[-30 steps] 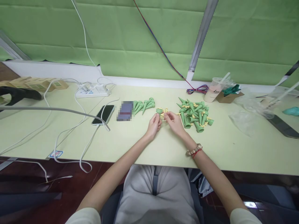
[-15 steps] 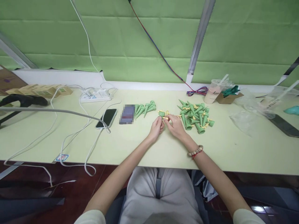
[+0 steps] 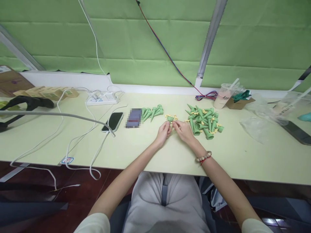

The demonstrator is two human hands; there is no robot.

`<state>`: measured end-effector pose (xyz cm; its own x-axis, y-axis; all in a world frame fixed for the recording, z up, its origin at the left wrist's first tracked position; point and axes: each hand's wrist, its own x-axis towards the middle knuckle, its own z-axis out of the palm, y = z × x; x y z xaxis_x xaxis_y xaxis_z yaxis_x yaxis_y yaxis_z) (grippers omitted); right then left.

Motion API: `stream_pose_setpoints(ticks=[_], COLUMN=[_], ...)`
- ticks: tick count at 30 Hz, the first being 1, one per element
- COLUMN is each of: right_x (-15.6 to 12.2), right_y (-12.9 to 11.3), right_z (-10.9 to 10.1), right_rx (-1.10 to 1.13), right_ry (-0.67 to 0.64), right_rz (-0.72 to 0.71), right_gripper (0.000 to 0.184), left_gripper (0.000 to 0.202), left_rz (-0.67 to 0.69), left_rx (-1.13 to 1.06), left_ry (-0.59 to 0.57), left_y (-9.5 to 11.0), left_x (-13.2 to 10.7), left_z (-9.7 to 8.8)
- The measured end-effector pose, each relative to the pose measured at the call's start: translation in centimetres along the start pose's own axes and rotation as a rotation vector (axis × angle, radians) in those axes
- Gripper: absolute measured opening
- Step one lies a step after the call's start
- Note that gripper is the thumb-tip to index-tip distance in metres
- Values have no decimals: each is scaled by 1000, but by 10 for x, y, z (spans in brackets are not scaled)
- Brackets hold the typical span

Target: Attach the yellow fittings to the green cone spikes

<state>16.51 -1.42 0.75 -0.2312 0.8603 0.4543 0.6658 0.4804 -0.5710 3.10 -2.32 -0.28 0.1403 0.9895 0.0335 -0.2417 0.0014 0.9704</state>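
Note:
My left hand [image 3: 163,133] is closed around a green plant watering spike [image 3: 170,119], its wide round end showing above the fingers. Close against it, my right hand [image 3: 182,130] pinches a small yellow valve at the side of the spike; the fingertips hide most of this piece. Just behind the hands lie a few more yellow valves [image 3: 175,117]. To the right is a heap of green spikes [image 3: 203,120] with yellow pieces among them. A smaller group of green spikes [image 3: 153,112] lies beyond my left hand, side by side.
A phone [image 3: 114,121] and a blurred dark rectangle [image 3: 133,118] lie to the left, near white cables [image 3: 70,142] and a power strip [image 3: 103,99]. At the right are a drink cup [image 3: 221,97], a small cardboard box [image 3: 239,103], plastic bags [image 3: 255,127] and another phone [image 3: 296,132].
The camera view has shifted slightly. Both hands stay together at the spike; the right fingertips have moved slightly, and the yellow piece between them shows less than before.

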Motion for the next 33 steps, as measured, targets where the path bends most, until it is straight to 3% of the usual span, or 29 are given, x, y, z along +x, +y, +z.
stream_pose_setpoints(ticks=[5, 10, 15, 20, 25, 28, 33], right_x=[1, -1, -1, -1, -3, -3, -3], right_y=[4, 4, 8, 9, 3, 2, 4], right_z=[0, 1, 2, 7, 7, 4, 2], right_rx=[39, 83, 261, 397, 123, -29, -53], right_ry=[44, -9, -56, -60, -94, -97, -119], right_rz=[-9, -27, -5, 86, 168, 130, 34], right_gripper=[25, 28, 31, 39, 39, 30, 28], left_gripper=[50, 44, 43, 45, 43, 45, 46], left_rz=[-28, -12, 40, 64, -68, -100, -154], left_rx=[-10, 15, 34, 49, 6, -16, -25], left_ry=[38, -14, -38, -55, -32, -5, -1], left_y=[2, 3, 0, 0, 4, 7, 9], left_x=[2, 1, 1, 2, 1, 0, -1], left_z=[-3, -5, -6, -6, -5, -5, -4])
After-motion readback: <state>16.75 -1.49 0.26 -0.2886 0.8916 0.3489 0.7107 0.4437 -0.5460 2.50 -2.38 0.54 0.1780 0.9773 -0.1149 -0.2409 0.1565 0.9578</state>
